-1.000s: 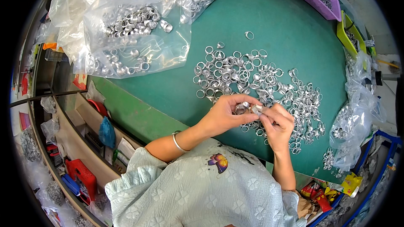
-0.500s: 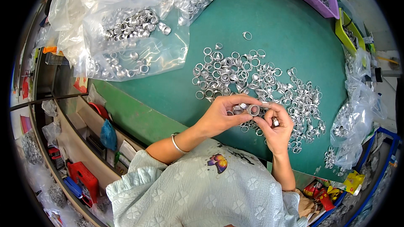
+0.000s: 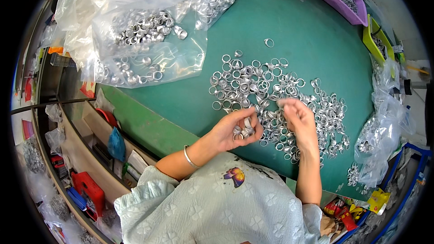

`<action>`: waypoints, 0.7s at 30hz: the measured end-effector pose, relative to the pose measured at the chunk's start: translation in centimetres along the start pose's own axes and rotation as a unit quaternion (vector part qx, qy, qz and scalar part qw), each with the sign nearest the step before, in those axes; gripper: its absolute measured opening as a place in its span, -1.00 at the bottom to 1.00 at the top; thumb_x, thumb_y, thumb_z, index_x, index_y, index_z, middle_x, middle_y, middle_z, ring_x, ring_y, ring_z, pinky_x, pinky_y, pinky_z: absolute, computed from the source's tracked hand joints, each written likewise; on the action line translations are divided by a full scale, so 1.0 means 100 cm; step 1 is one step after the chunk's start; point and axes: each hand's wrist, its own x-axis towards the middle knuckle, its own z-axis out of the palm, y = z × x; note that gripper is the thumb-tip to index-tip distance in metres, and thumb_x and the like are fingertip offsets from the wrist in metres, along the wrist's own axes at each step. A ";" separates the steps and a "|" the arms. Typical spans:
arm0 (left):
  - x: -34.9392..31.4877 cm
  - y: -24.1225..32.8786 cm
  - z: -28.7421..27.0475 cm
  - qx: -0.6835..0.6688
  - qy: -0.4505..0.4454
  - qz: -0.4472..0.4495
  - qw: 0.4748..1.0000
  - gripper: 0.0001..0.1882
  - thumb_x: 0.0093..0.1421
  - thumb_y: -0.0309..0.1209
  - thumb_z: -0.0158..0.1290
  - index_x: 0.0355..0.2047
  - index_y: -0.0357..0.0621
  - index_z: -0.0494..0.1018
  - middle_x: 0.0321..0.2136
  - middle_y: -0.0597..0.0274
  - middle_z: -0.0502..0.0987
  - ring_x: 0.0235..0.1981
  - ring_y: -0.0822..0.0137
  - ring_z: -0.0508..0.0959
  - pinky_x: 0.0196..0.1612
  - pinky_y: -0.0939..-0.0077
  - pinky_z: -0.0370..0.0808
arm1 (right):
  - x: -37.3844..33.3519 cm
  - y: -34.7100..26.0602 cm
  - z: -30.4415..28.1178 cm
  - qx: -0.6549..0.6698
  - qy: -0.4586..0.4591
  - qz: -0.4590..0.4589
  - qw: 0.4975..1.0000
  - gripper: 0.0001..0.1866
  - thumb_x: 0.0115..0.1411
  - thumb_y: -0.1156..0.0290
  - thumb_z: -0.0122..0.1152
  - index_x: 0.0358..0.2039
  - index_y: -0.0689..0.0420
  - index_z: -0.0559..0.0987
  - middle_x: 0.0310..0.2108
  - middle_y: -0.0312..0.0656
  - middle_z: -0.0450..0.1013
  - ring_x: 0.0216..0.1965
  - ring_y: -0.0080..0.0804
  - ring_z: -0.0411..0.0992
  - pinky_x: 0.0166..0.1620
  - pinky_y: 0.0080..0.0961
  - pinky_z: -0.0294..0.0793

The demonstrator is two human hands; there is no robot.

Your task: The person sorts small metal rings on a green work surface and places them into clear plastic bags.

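Clear plastic bag (image 3: pixel 181 65) lying upper left, holding more rings. Left hand (image 3: pixel 224 131) curling round several metal rings (image 3: pixel 247 132), cupping them. Loose ring pile (image 3: pixel 247 82) spreading over green table (image 3: pixel 298 29), ahead of hands. Right hand (image 3: pixel 302 121) reaching over pile, fingertips blurring; can't tell if pinching anything. Step seemingly: picking through rings. Next move probably calling for thumb-and-finger grip on single ring, without spilling left handful.
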 end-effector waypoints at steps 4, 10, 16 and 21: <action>0.002 0.005 0.000 -0.032 0.017 -0.009 0.999 -0.62 0.29 -0.19 -0.26 -0.60 -0.11 0.29 -0.73 0.16 0.29 -0.77 0.46 0.20 -0.79 0.71 0.10 | 0.050 -0.010 0.012 -0.340 0.084 -0.173 0.921 -0.76 0.07 0.35 0.17 -0.24 0.12 0.50 -0.67 -0.35 0.26 -0.68 -0.49 0.21 -0.57 -0.54 0.21; -0.001 0.001 -0.016 0.053 -0.031 0.068 0.996 -0.60 0.29 -0.21 -0.23 -0.58 -0.20 0.36 -0.67 0.17 0.34 -0.76 0.49 0.17 -0.79 0.69 0.08 | 0.079 -0.009 0.036 -0.530 0.068 -0.184 0.825 -0.83 -0.02 0.33 0.21 -0.38 0.06 0.54 -0.43 -0.17 0.50 -0.46 -0.14 0.46 -0.43 -0.29 0.41; -0.014 0.012 -0.008 0.013 0.022 0.091 0.996 -0.78 0.23 -0.40 -0.18 -0.33 -0.30 0.41 -0.42 0.07 0.40 -0.73 0.50 0.17 -0.78 0.72 0.04 | 0.044 -0.018 -0.008 -0.528 0.069 -0.098 0.841 -0.91 -0.01 0.42 0.18 -0.43 0.05 0.57 -0.72 -0.22 0.37 -0.67 -0.26 0.35 -0.55 -0.39 0.30; -0.015 0.006 -0.020 -0.156 -0.013 -0.002 0.988 -0.76 0.20 -0.45 -0.20 -0.21 -0.36 0.35 -0.34 0.07 0.40 -0.59 0.45 0.27 -0.72 0.72 0.16 | 0.009 -0.012 0.001 -0.401 0.072 -0.107 0.907 -0.86 -0.01 0.49 0.21 -0.38 0.12 0.56 -0.77 -0.29 0.15 -0.74 -0.53 0.11 -0.61 -0.54 0.14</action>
